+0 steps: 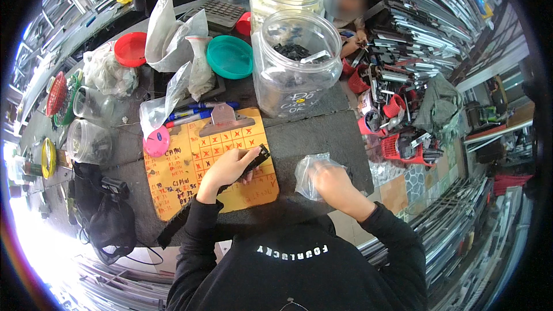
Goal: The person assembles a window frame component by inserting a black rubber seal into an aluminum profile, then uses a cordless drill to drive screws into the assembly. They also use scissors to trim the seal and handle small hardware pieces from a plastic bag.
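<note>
Dark bench (311, 132); left fingers (246, 154) hold a black piece (261, 154), yellow clipboard (263, 188) beneath them; right fingers (320, 174), grip unclear, touch a clear bag (303, 181).

Clipboard (194, 174) lies left of, apparently, a bag (303, 181).

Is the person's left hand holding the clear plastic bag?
No, the left hand holds a black piece over the yellow clipboard, while the right hand is at the clear plastic bag.
</note>
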Action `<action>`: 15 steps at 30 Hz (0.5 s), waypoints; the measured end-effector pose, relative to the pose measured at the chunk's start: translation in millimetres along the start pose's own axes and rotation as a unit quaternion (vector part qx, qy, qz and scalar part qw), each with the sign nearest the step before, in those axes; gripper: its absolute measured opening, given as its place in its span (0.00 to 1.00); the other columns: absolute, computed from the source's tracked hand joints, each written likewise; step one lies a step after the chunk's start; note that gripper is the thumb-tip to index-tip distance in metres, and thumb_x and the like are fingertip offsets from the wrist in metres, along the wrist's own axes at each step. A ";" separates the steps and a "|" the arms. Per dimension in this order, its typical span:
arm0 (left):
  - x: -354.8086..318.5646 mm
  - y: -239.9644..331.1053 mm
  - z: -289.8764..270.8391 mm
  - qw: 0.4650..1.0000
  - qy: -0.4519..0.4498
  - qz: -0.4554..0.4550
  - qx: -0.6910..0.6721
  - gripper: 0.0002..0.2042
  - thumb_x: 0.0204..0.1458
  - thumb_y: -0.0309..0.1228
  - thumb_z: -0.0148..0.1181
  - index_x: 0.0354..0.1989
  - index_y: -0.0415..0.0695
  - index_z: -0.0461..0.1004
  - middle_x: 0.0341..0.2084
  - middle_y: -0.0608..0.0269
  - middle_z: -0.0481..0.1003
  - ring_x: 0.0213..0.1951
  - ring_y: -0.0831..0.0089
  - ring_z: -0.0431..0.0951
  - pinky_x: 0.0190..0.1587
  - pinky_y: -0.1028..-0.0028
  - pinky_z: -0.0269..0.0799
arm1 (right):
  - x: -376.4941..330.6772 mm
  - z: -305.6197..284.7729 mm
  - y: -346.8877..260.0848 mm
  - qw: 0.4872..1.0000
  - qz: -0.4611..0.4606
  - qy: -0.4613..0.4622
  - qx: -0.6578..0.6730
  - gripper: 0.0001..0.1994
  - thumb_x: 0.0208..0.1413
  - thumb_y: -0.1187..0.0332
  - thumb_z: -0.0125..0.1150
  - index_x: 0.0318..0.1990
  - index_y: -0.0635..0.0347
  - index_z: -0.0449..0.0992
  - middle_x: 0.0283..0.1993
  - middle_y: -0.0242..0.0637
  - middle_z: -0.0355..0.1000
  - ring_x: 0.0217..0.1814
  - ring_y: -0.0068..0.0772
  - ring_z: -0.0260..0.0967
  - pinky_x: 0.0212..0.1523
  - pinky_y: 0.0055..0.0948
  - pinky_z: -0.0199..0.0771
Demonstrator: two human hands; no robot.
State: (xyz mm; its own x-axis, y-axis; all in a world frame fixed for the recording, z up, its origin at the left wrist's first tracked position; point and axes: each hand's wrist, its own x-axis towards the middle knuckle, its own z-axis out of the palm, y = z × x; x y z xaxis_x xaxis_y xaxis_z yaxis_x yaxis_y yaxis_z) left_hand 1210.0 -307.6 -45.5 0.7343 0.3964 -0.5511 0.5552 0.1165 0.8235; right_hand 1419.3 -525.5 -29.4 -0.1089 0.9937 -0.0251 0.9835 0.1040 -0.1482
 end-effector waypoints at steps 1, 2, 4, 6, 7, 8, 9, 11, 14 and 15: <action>-0.1 0.3 -0.1 1.000 0.002 0.005 0.004 0.31 0.68 0.54 0.46 0.29 0.34 0.77 0.15 0.63 0.75 0.18 0.76 0.76 0.25 0.76 0.72 | 1.3 -0.5 1.0 1.000 -0.013 0.018 -0.007 0.10 0.46 0.73 0.61 0.38 0.64 0.74 0.36 0.45 0.73 0.38 0.45 0.76 0.34 0.41 0.78; -0.3 0.2 0.1 1.000 0.000 0.006 0.005 0.31 0.68 0.54 0.46 0.29 0.34 0.77 0.15 0.63 0.75 0.18 0.76 0.76 0.25 0.76 0.72 | 2.1 -1.1 1.7 1.000 -0.015 0.021 0.002 0.10 0.46 0.73 0.61 0.38 0.64 0.74 0.36 0.44 0.73 0.37 0.45 0.76 0.33 0.41 0.78; 0.1 0.0 0.2 1.000 -0.005 0.008 0.000 0.31 0.68 0.54 0.47 0.28 0.34 0.77 0.15 0.63 0.75 0.18 0.77 0.75 0.25 0.76 0.72 | 3.7 -2.2 1.0 1.000 -0.016 0.025 -0.001 0.10 0.46 0.73 0.60 0.38 0.63 0.74 0.34 0.44 0.73 0.35 0.45 0.76 0.31 0.41 0.77; 0.6 -0.2 -0.1 1.000 -0.005 0.002 0.006 0.31 0.67 0.54 0.47 0.29 0.34 0.78 0.16 0.62 0.75 0.18 0.76 0.76 0.26 0.75 0.72 | 3.0 -5.3 -0.4 1.000 0.008 0.012 0.016 0.10 0.47 0.73 0.60 0.39 0.62 0.74 0.32 0.44 0.73 0.33 0.45 0.76 0.31 0.42 0.77; 0.7 -0.5 -0.1 1.000 -0.004 -0.004 0.011 0.32 0.67 0.55 0.47 0.31 0.33 0.79 0.16 0.60 0.76 0.19 0.74 0.76 0.28 0.74 0.72 | 2.0 -7.5 -0.9 1.000 0.010 0.004 0.019 0.10 0.48 0.73 0.60 0.39 0.61 0.74 0.31 0.44 0.73 0.32 0.46 0.76 0.30 0.42 0.77; 0.9 -0.8 -0.3 1.000 0.002 -0.011 0.015 0.32 0.67 0.55 0.47 0.32 0.33 0.80 0.17 0.58 0.76 0.21 0.73 0.77 0.30 0.72 0.73 | 0.7 -9.9 -1.7 0.999 0.031 0.001 0.032 0.10 0.48 0.73 0.59 0.40 0.61 0.74 0.31 0.44 0.73 0.32 0.46 0.76 0.31 0.42 0.76; 1.0 -1.2 -0.3 0.998 0.026 0.011 0.059 0.32 0.66 0.56 0.47 0.35 0.33 0.80 0.18 0.56 0.77 0.22 0.71 0.78 0.32 0.70 0.73 | -1.0 -13.1 -2.2 0.998 0.045 -0.007 0.041 0.09 0.49 0.74 0.59 0.40 0.61 0.74 0.30 0.45 0.74 0.31 0.46 0.76 0.31 0.42 0.76; 1.4 -2.1 -0.1 0.986 0.078 0.052 0.138 0.33 0.66 0.58 0.46 0.41 0.33 0.81 0.19 0.53 0.77 0.26 0.67 0.79 0.36 0.67 0.73 | -4.9 -21.0 -3.2 0.997 0.057 -0.007 0.057 0.09 0.51 0.74 0.59 0.40 0.61 0.74 0.30 0.45 0.74 0.30 0.46 0.76 0.31 0.43 0.76; 1.3 -1.9 -0.3 0.990 0.052 0.014 0.130 0.33 0.65 0.59 0.45 0.47 0.36 0.81 0.21 0.49 0.78 0.30 0.62 0.80 0.40 0.64 0.72 | -12.0 -39.4 -6.3 0.993 0.061 0.033 0.094 0.08 0.52 0.74 0.60 0.40 0.61 0.76 0.33 0.45 0.77 0.32 0.48 0.77 0.34 0.45 0.76; 1.0 -1.1 -0.5 0.989 0.052 0.019 0.134 0.33 0.65 0.59 0.45 0.46 0.36 0.81 0.21 0.50 0.77 0.29 0.63 0.80 0.39 0.64 0.72 | -15.0 -47.1 -8.2 0.989 0.067 0.056 0.116 0.08 0.51 0.74 0.60 0.40 0.61 0.78 0.34 0.45 0.78 0.34 0.49 0.77 0.35 0.45 0.76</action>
State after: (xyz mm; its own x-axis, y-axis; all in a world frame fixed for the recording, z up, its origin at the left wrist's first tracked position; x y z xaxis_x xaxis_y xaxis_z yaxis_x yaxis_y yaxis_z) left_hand 1209.9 -306.9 -46.9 0.7204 0.4884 -0.4923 0.6218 -0.1406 0.7704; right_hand 1419.6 -539.3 18.8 0.0495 0.9977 0.0470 0.9266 -0.0283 -0.3751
